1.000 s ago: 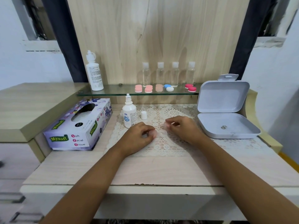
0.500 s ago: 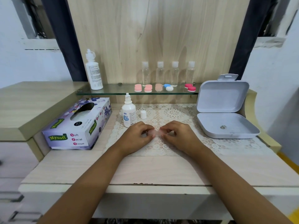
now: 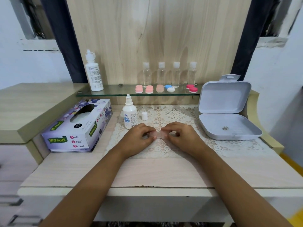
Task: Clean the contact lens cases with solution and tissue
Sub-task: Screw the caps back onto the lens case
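Closer together than a second ago, my left hand (image 3: 139, 138) and right hand (image 3: 182, 137) each pinched one end of the pale lens case (image 3: 158, 134), over the lace mat (image 3: 173, 115) on the table (image 3: 147, 174).

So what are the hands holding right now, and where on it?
A pale lens case, left hand pinching its left end, right hand its right end.

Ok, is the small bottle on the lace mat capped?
Uncapped: the small bottle stands upright, nozzle bare, a white cap beside it on the mat.
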`<action>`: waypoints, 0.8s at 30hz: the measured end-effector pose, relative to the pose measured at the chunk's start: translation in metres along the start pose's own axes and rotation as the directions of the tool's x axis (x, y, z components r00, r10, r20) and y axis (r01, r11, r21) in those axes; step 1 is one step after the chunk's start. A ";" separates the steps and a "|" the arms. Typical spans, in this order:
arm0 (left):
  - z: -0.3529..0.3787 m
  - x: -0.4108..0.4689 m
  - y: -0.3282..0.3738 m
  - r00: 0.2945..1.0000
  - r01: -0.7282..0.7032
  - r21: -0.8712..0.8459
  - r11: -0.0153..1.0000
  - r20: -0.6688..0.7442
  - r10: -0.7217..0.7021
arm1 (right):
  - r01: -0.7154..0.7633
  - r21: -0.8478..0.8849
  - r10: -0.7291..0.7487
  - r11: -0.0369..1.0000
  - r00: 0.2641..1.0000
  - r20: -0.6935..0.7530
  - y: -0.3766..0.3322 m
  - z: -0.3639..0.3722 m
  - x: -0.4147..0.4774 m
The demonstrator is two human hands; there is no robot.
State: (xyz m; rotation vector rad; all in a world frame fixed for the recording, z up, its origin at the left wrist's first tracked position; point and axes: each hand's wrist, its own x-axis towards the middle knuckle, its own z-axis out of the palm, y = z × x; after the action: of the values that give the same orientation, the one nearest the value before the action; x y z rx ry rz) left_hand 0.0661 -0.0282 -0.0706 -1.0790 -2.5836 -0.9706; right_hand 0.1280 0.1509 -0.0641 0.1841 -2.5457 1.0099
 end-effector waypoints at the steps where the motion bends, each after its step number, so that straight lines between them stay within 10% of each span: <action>1: 0.000 0.000 0.000 1.000 -0.001 0.000 1.000 0.002 0.001 | 0.007 -0.012 -0.007 1.000 1.000 0.006 0.000 0.000 0.000; 24: 0.001 0.000 0.000 1.000 -0.011 -0.009 1.000 0.005 0.011 | -0.007 -0.036 0.011 0.999 0.994 0.105 -0.001 -0.003 0.000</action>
State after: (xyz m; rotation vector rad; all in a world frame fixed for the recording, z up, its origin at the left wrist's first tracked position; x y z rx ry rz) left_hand 0.0660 -0.0282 -0.0714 -1.0973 -2.5770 -0.9787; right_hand 0.1296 0.1520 -0.0616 0.2216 -2.6595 0.9823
